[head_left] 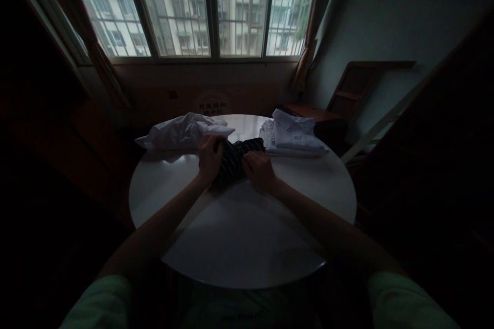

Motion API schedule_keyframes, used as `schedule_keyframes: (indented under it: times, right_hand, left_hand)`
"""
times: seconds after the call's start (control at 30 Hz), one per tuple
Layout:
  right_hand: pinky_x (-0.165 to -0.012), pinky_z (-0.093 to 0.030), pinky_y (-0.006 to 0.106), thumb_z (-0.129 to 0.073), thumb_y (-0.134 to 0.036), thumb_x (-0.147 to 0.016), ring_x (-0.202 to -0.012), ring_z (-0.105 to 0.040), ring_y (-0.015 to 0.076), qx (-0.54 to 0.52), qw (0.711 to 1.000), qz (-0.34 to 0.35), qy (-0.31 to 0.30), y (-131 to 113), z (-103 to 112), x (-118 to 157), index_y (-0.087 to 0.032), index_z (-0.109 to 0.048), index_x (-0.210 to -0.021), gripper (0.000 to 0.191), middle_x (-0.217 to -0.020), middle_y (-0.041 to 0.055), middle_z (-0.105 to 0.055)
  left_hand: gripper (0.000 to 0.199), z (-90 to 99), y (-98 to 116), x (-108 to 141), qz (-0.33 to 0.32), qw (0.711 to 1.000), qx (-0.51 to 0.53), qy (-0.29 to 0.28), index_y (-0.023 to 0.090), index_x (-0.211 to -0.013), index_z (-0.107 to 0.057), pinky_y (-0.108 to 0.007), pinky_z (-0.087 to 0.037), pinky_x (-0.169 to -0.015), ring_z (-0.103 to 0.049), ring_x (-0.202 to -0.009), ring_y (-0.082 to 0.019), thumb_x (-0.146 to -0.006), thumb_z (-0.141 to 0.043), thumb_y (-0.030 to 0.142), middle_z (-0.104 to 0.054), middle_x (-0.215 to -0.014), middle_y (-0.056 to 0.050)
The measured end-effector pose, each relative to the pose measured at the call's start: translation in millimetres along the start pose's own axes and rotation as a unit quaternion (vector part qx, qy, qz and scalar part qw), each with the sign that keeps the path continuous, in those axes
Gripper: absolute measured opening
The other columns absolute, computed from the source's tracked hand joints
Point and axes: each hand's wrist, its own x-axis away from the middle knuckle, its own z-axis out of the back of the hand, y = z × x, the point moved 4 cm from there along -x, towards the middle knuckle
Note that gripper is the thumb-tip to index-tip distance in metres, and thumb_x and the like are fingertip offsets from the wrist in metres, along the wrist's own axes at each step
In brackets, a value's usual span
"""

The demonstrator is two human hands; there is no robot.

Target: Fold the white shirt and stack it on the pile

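A dark cloth with thin white stripes [232, 160] is bunched up over the middle of the white round table [239, 236]. My left hand [210, 158] grips its left side, fingers curled at the upper edge. On the other side my right hand [259, 168] is closed on the lower right part of the same cloth. Just behind my left hand lies a loose, crumpled white cloth [181, 132]. A stack of folded white cloth [294, 132] rests at the table's back right. The room is dim, so the fingertips are hard to make out.
Behind the table stands a cardboard box [247, 97] with printed characters, below a barred window [185, 10]. A wooden chair [349, 95] leans near the right wall, beside a low brown surface [309, 111]. Curtains hang at both window sides.
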Motion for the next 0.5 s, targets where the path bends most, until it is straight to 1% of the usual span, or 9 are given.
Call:
schedule_keyframes:
  times: [0.07,0.17,0.23,0.3,0.37,0.43,0.5]
  right_hand:
    - [-0.062,-0.030,0.027,-0.038,-0.018,-0.084,-0.061,-0.046,0.0142,-0.027,0.999,-0.036,-0.014,2.6,-5.3,1.8,-0.019,-0.045,-0.064,0.021,-0.063,0.0026,-0.052]
    - [-0.059,-0.029,0.026,-0.038,-0.020,-0.083,-0.058,-0.043,0.0130,-0.060,0.992,-0.103,-0.029,10.0,-10.9,3.5,-0.020,-0.040,-0.062,0.022,-0.060,0.0004,-0.048]
    - [-0.058,-0.028,0.025,-0.038,-0.021,-0.083,-0.057,-0.043,0.0125,-0.079,0.986,-0.141,-0.027,15.0,-12.1,4.2,-0.020,-0.038,-0.061,0.022,-0.059,-0.0007,-0.046]
    - [-0.056,-0.028,0.025,-0.038,-0.022,-0.083,-0.056,-0.042,0.0121,-0.099,0.981,-0.168,-0.018,18.7,-12.1,4.6,-0.020,-0.036,-0.061,0.022,-0.058,-0.0014,-0.044]
    - [-0.055,-0.027,0.024,-0.037,-0.024,-0.083,-0.055,-0.041,0.0117,-0.114,0.977,-0.181,-0.009,20.5,-11.6,4.8,-0.021,-0.035,-0.061,0.023,-0.058,-0.0019,-0.043]
    - [-0.053,-0.026,0.024,-0.035,-0.026,-0.085,-0.053,-0.040,0.0113,-0.121,0.975,-0.186,-0.004,20.8,-11.3,5.0,-0.021,-0.035,-0.060,0.025,-0.057,-0.0022,-0.042]
    - [-0.053,-0.026,0.025,-0.035,-0.027,-0.085,-0.053,-0.039,0.0112,-0.123,0.975,-0.185,-0.002,20.2,-11.2,5.0,-0.021,-0.034,-0.059,0.026,-0.056,-0.0021,-0.042]
  left_hand:
    - [0.020,0.5,3.8,3.6,-0.028,0.999,-0.033,-0.001,0.019,-0.082,-0.058,-0.036,-0.041,-0.083,-0.051,-0.091,-0.019,-0.074,-0.045,0.007,-0.055,-0.090,-0.005]
    - [0.021,2.4,21.5,13.6,-0.101,0.993,-0.060,-0.012,0.019,-0.084,-0.057,-0.038,-0.039,-0.085,-0.048,-0.094,-0.020,-0.072,-0.045,0.006,-0.055,-0.095,-0.006]
    - [0.019,0.5,35.3,21.4,-0.158,0.984,-0.071,-0.045,0.019,-0.086,-0.055,-0.037,-0.039,-0.084,-0.048,-0.094,-0.020,-0.074,-0.046,0.009,-0.055,-0.095,-0.006]
    - [0.016,-5.1,44.4,28.3,-0.196,0.973,-0.088,-0.087,0.019,-0.089,-0.054,-0.037,-0.039,-0.084,-0.049,-0.093,-0.020,-0.076,-0.046,0.012,-0.055,-0.095,-0.006]
    - [0.016,-12.5,46.4,33.1,-0.200,0.967,-0.101,-0.119,0.019,-0.093,-0.052,-0.037,-0.039,-0.085,-0.049,-0.094,-0.021,-0.078,-0.048,0.016,-0.056,-0.097,-0.007]
    - [0.018,-19.6,42.4,35.5,-0.178,0.969,-0.107,-0.136,0.018,-0.095,-0.050,-0.036,-0.040,-0.085,-0.049,-0.095,-0.021,-0.077,-0.050,0.018,-0.056,-0.097,-0.008]
    - [0.019,-24.4,35.4,36.2,-0.145,0.974,-0.109,-0.138,0.017,-0.096,-0.049,-0.036,-0.040,-0.084,-0.050,-0.094,-0.021,-0.077,-0.052,0.017,-0.057,-0.097,-0.008]
